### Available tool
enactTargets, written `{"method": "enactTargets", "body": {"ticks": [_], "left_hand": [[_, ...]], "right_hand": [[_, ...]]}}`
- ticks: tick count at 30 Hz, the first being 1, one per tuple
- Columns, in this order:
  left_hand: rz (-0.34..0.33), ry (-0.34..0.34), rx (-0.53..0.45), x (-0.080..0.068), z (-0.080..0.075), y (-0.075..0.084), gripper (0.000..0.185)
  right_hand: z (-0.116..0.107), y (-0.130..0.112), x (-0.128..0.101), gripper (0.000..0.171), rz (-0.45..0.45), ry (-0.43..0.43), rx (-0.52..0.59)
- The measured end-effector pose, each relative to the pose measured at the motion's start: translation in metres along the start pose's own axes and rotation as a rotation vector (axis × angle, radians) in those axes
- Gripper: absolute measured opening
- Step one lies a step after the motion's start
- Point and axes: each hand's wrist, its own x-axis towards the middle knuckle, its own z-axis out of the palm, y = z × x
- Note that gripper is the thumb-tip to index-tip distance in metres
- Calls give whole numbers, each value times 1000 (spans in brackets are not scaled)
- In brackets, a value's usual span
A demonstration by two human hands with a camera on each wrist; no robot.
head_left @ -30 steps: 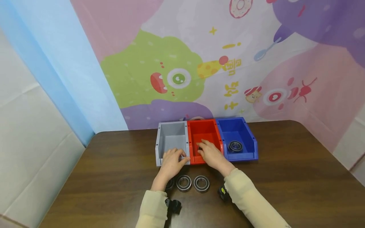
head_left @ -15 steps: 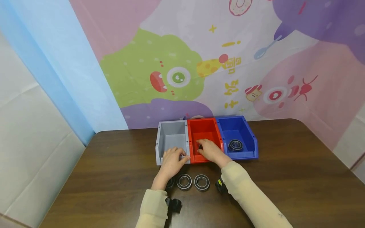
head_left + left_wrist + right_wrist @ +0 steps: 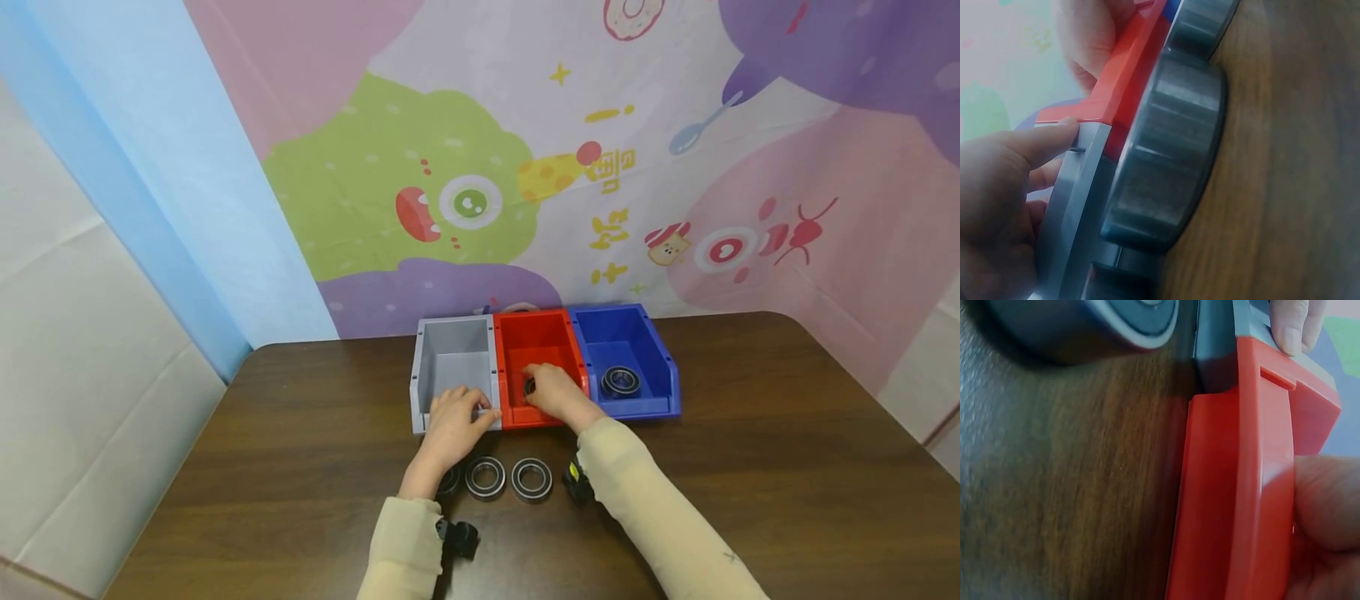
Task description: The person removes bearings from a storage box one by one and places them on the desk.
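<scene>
Three joined bins stand at the table's back: grey, red and blue. My left hand grips the grey bin's front lip, its fingertip on the corner beside the red bin. My right hand reaches into the red bin, its fingers curled round a dark bearing that is mostly hidden. One bearing lies in the blue bin. Two bearings lie on the table before the bins; a third peeks from under my left wrist.
The brown wooden table ends at a cartoon-printed backdrop right behind the bins. A bearing fills the left wrist view, close to the bin fronts. Black wrist cameras sit under both sleeves.
My right hand has slid a little further back into the red bin with the bearing. The left hand and the table bearings have stayed put.
</scene>
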Motion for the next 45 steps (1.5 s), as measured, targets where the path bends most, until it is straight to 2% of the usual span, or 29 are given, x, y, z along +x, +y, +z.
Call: {"method": "enactTargets", "body": {"ticks": [11,20,32,37,45], "left_hand": [[2,1,2,0,0,2,21],[1,0,0,0,-1,2,21],[6,-2,-2,-1,0,2,21],[0,-8,-6,-1,-1,2,22],[-1,-5,2,-1,-2,1,22]], "right_hand": [[-1,1,-1,42,18,32,-5],[0,2,-1,42,51,18,1],[4,2,-8,37,-1,118,-39],[6,1,-9,31,-24,158,-76],[8,-2,-11,29,-38,185,-138]]}}
